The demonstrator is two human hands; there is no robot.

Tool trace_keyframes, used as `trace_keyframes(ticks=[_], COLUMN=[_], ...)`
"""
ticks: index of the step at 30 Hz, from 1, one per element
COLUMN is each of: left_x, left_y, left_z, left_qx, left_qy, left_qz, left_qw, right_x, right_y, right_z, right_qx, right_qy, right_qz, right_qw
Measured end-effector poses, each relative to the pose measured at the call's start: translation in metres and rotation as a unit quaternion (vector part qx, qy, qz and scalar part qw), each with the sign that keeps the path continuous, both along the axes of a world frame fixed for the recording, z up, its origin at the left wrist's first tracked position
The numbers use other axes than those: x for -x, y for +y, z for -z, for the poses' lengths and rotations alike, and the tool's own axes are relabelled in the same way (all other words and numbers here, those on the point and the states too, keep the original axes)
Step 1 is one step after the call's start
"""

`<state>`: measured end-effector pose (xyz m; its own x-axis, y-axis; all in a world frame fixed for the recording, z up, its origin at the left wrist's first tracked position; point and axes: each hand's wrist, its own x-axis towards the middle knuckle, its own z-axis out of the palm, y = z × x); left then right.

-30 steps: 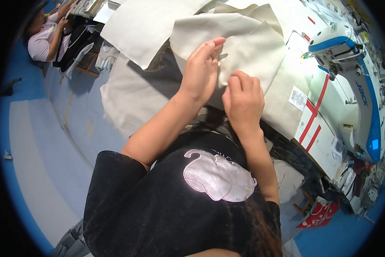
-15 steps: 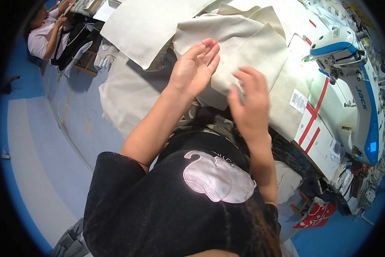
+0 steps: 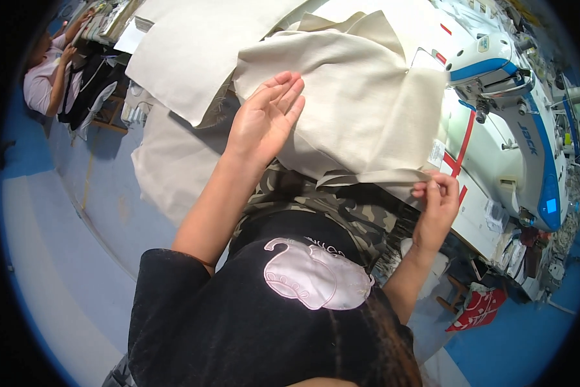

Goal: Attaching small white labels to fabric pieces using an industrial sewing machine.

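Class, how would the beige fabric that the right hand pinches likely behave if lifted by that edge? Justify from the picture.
The beige fabric would probably flop rather than stay flat: soft folds run across it, and its near edge curls beside the right hand. It may well be light for its spread, since its edges look thin.

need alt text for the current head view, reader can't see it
A person's right hand pinches the edge of a beige cloth at a white worktable, while the left hand is open over the cloth's left side. A white-and-blue sewing machine stands to the right; another person is at upper left.
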<state>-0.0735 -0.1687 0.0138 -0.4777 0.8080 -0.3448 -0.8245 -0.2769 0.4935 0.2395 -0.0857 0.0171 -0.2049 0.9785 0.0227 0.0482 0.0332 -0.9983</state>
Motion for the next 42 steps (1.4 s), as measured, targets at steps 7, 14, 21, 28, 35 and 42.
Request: trace_keyframes(ticks=[7,14,21,28,35,42], left_x=[-0.018,-0.011,0.000,0.015,-0.018,-0.037], left_y=[0.031,0.139,0.104,0.079,0.121,0.162], left_z=[-0.027,0.014,0.024,-0.001,-0.014,-0.007], left_qx=[0.048,-0.071,0.051,0.114,-0.040,-0.046], left_qy=[0.432,0.886,0.914,0.902,0.888,0.921], left_qz=[0.017,0.033,0.111,0.158,0.072,0.137], left_qw=[0.901,0.458,0.387,0.384,0.452,0.361], right_x=[-0.026,0.034,-0.004,-0.037,0.032,0.024], right_y=[0.010,0.005,-0.017,-0.020,-0.014,-0.021], right_z=[-0.010,-0.014,-0.018,-0.028,-0.010,-0.002], right_qx=[-0.059,-0.351,-0.191,-0.123,-0.290,-0.260], right_qy=[-0.289,-0.431,-0.399,-0.436,-0.451,-0.372], right_qz=[0.119,-0.018,-0.033,0.030,-0.016,0.033], right_qw=[0.948,0.831,0.896,0.891,0.844,0.891])
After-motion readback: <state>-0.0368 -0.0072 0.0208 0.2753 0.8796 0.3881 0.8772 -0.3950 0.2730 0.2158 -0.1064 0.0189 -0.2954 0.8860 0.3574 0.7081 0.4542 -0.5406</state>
